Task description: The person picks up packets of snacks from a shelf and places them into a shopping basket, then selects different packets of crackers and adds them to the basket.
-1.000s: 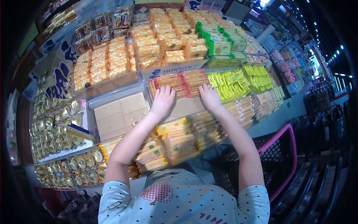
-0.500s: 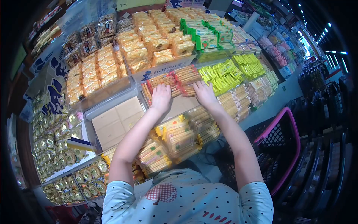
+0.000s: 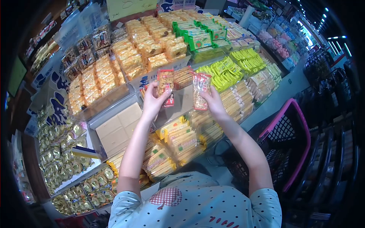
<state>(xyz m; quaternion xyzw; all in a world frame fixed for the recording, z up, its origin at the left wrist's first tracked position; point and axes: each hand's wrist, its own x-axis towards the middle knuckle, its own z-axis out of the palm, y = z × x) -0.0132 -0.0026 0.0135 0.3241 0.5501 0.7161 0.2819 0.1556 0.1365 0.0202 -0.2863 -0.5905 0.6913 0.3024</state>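
Note:
Between the thumb and fingers of my left hand [image 3: 155, 100] is a red-edged snack packet [image 3: 165, 81], held upright. My right hand [image 3: 212, 102] grips a second red and clear snack packet [image 3: 200, 91], a short way to the right. Both packets are raised over a bin with a bare brown bottom [image 3: 178, 103]. Behind them, at the back of that bin, lie more red-edged packets [image 3: 183, 76]. Bright yellow-green packets [image 3: 222, 72] fill the compartment to the right of my right hand.
A cardboard-lined bin [image 3: 121, 129] is at the left. Yellow-wrapped sticks [image 3: 180, 138] lie nearer my body. Orange-tinted snack packs [image 3: 140, 41] and green packets [image 3: 199, 40] stand farther back. A black basket with a pink handle [image 3: 304, 140] stands at the right.
Both hands have lifted from the red-edged packets lying in the bin, and each now holds one upright. The view has shifted slightly.

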